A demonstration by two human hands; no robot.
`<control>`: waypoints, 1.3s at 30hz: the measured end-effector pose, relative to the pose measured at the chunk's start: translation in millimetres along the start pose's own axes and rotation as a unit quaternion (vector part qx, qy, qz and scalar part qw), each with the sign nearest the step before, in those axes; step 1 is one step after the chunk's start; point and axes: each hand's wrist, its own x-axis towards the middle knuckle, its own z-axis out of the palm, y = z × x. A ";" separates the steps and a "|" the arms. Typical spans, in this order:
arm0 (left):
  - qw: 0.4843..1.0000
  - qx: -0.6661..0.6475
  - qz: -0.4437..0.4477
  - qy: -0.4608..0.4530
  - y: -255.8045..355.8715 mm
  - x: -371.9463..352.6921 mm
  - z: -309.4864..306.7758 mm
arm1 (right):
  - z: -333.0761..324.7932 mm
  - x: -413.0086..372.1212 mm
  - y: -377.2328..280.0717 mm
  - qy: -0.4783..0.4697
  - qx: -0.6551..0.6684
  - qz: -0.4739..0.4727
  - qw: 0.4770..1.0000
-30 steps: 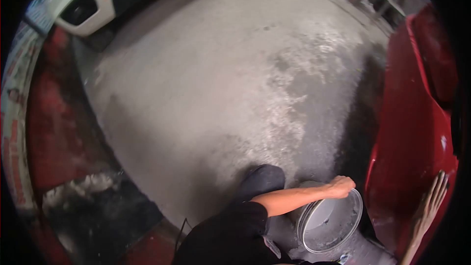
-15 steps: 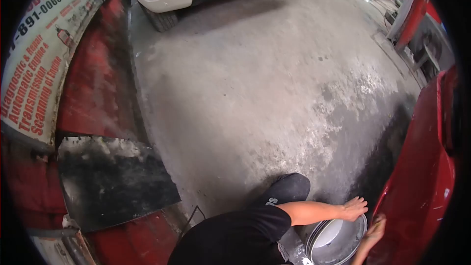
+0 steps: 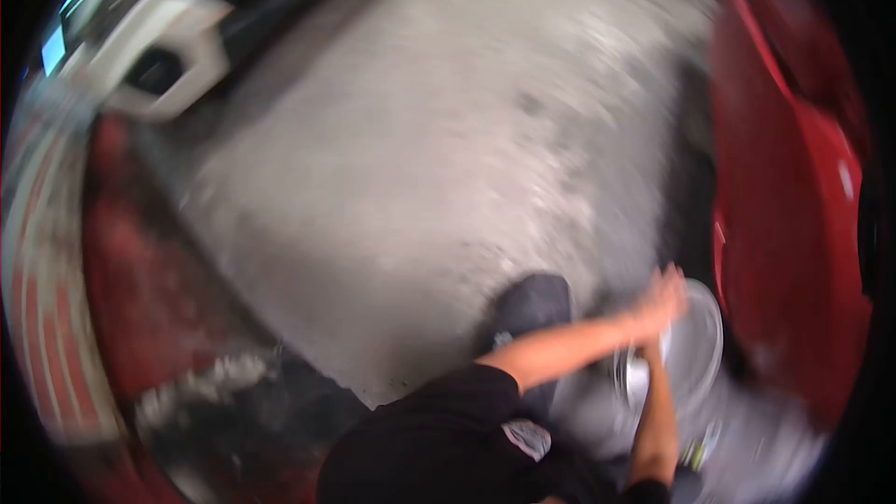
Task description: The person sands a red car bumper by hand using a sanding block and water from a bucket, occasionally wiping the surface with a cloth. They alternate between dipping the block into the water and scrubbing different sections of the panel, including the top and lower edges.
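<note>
My left hand (image 3: 661, 303) reaches across from the left, over a round grey bucket (image 3: 718, 331). Its fingers look stretched out, though motion smears them. From below comes my right forearm, and my right hand (image 3: 651, 347) meets the left one at the bucket's near-left side. The left hand partly covers the right, so its fingers are hidden and I cannot tell whether it holds anything. A pale, shiny round piece (image 3: 637, 379) shows beside my right wrist. Under my left arm is my dark-clad knee (image 3: 534, 303).
A red car body panel (image 3: 789, 215) rises close on the right. A white car's bumper (image 3: 177, 56) is at the upper left, above the concrete floor (image 3: 392, 159). A dark sheet (image 3: 252, 420) and a lettered sign (image 3: 51, 289) lie to the left. Something small and yellowish (image 3: 695, 455) sits below the bucket.
My right hand has moved from beside the red panel to meet my left hand at the bucket. The view has swung, shifting the white car leftward and blurring the scene.
</note>
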 end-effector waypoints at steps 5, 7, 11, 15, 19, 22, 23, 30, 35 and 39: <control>0.990 -0.106 0.060 0.070 11.0 3.5 -18.3 | -212.4 -74.7 -168.1 0.201 0.394 0.213 0.871; 0.956 -0.292 0.011 0.037 19.5 3.0 -29.5 | -270.9 -80.5 -193.7 0.198 0.453 0.218 0.842; 0.699 -0.686 -0.203 -0.017 35.7 36.9 -46.8 | -331.2 -58.5 -244.3 0.248 0.512 0.241 0.786; 0.356 -0.908 -0.168 -0.145 41.0 70.0 -45.6 | -349.2 -40.4 -244.0 0.182 0.513 0.222 0.809; 0.448 -0.850 -0.277 -0.038 60.3 87.8 -60.7 | -383.7 -42.2 -278.9 0.218 -0.158 0.110 0.957; 0.571 -0.780 -0.232 0.108 72.4 126.5 -68.8 | -467.6 -86.5 -326.4 0.353 -0.415 -0.109 0.831; 0.649 -0.716 -0.154 0.206 77.3 139.3 -67.1 | -498.3 -102.2 -333.7 0.372 -0.484 -0.146 0.778; 0.859 -0.385 -0.016 0.337 168.0 206.2 -22.7 | -638.8 -148.9 -242.6 0.259 -0.655 -0.095 0.704; 0.852 -0.315 0.052 0.414 59.4 316.9 -49.5 | -643.7 -121.7 -198.3 0.355 -0.673 -0.223 0.609; 0.831 -0.485 -0.249 0.111 -23.3 392.0 -123.2 | -639.8 -120.2 -198.7 0.361 -0.671 -0.222 0.608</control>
